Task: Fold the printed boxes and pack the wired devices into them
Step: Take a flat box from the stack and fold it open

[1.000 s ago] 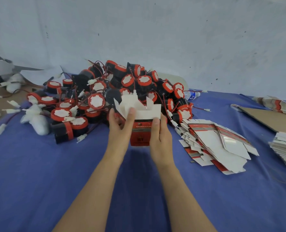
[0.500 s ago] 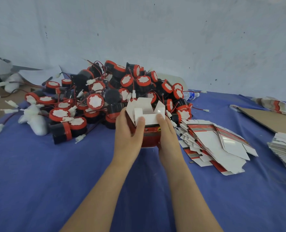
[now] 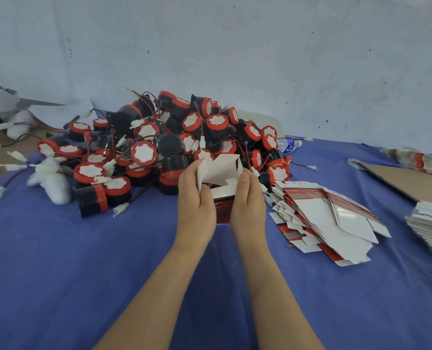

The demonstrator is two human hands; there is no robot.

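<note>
The blue cloth-covered table surface [image 3: 83, 274] carries, toward its far edge and left of the middle, a broad heap of round black devices with red caps and thin red wires [image 3: 144, 147]; toward the right edge lies a fanned stack of flat white-and-red printed box blanks [image 3: 331, 215]; at the middle of the surface a half-formed red-and-white printed cardboard box [image 3: 222, 213] stands between both hands, its long axis roughly upright, its open end with the white flaps [image 3: 222, 168] turned up and away toward the heap; the left hand [image 3: 196, 200] clasps its left side and the right hand [image 3: 249, 205] its right side, thumb on a flap; the nearest devices lie just beyond the box, probably an easier reach for the left hand.
</note>
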